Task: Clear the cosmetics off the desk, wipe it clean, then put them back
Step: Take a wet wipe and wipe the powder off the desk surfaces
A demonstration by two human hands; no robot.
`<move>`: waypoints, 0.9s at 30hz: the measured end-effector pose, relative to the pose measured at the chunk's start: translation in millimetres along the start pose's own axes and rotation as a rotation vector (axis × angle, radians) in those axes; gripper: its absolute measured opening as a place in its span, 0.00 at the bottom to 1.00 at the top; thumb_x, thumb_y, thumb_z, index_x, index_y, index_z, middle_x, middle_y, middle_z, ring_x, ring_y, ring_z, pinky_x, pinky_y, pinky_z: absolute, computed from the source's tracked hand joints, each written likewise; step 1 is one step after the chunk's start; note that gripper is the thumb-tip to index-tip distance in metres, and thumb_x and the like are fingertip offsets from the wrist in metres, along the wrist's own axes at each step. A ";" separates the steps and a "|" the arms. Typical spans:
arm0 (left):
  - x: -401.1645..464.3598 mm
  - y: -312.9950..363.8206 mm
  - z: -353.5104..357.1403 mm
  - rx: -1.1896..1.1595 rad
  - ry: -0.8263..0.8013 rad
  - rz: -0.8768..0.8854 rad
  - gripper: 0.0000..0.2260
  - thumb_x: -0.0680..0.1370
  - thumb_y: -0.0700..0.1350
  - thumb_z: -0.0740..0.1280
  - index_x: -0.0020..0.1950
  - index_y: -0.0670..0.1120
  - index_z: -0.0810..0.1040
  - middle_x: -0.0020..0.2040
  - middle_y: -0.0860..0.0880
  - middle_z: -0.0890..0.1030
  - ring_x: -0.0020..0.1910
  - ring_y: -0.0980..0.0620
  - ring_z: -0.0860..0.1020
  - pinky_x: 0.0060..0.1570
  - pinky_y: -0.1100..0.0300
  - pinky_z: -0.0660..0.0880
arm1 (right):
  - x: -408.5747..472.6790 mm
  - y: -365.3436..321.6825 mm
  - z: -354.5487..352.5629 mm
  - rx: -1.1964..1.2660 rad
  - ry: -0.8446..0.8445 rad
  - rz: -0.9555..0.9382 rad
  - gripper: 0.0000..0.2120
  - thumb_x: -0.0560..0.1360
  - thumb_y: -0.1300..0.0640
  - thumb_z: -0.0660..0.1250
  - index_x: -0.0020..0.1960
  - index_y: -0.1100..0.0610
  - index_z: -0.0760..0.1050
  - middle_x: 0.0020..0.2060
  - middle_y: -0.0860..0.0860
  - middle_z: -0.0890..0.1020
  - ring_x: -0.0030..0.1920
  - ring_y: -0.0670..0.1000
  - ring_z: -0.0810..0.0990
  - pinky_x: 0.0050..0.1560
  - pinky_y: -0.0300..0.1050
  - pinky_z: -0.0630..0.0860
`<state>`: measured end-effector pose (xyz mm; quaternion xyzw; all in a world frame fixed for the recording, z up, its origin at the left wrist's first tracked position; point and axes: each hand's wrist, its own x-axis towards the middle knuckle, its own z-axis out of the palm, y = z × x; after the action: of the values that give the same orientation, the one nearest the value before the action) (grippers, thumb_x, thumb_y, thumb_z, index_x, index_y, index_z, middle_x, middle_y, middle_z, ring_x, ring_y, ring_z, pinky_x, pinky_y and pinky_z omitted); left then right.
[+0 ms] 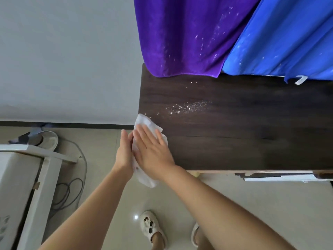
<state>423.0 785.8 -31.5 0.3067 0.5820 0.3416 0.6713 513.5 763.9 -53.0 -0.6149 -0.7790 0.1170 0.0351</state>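
Two cloths hang at the far side of a dark wood-grain desk (pixel 243 141), whose long axis runs left to right across the view and whose left end stops just short of the pale wall (pixel 63 60). On the left hangs the purple cloth (pixel 180 37), its lower hem touching the desk's back edge, and beside it on the right the blue cloth (pixel 281 38) with a small white tag at its hem. Both are flecked with pale specks. A patch of glittery white specks (pixel 187 107) lies on the desk near its left end, stretched along the desk's length.

A white wipe (pixel 146 123) lies at the left front corner of the desk, its long axis running from the far corner toward the person, with its near end drooping off the desk edge below the wrists. The right hand (pixel 153 150) presses flat on the wipe, fingers straight and slightly spread, pointing away and to the left. The left hand (pixel 124 150) stands on edge just off the desk's end, fingers straight and together, touching the wipe's hanging part.

Below, on the tiled floor (pixel 252 192), stand white sandals (pixel 153 228), a white cabinet (pixel 23 186) at left, and cables (pixel 70 192).
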 end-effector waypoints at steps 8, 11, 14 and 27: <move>0.0 10.8 21.1 0.282 0.214 -0.020 0.21 0.79 0.54 0.46 0.58 0.51 0.76 0.57 0.51 0.79 0.58 0.47 0.75 0.61 0.50 0.69 | -111.9 209.1 -39.4 -0.056 0.193 0.786 0.29 0.79 0.46 0.40 0.74 0.60 0.55 0.75 0.57 0.59 0.75 0.54 0.54 0.73 0.56 0.52; -0.5 1.8 34.2 0.654 0.356 0.078 0.21 0.80 0.53 0.45 0.68 0.50 0.66 0.66 0.51 0.73 0.60 0.44 0.74 0.58 0.52 0.67 | -81.4 192.2 -49.8 0.067 0.213 1.300 0.26 0.81 0.51 0.43 0.76 0.60 0.46 0.77 0.56 0.49 0.76 0.54 0.46 0.74 0.60 0.46; 3.0 -0.7 37.2 0.792 0.399 0.101 0.19 0.81 0.51 0.47 0.69 0.48 0.64 0.66 0.49 0.72 0.57 0.42 0.75 0.52 0.52 0.68 | -19.2 137.6 -31.5 0.076 0.282 0.998 0.26 0.79 0.52 0.50 0.74 0.61 0.56 0.75 0.58 0.58 0.75 0.58 0.56 0.70 0.61 0.55; 10.1 -5.9 45.7 0.975 0.509 0.114 0.18 0.80 0.50 0.47 0.65 0.44 0.66 0.64 0.45 0.73 0.57 0.41 0.73 0.49 0.50 0.68 | -61.5 287.9 -64.7 -0.025 0.116 0.896 0.29 0.79 0.47 0.40 0.75 0.61 0.49 0.76 0.57 0.53 0.76 0.54 0.51 0.74 0.58 0.50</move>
<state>469.8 790.0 -36.0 0.5208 0.7991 0.1317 0.2701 814.6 775.7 -49.6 -0.8974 -0.4341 0.0766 0.0174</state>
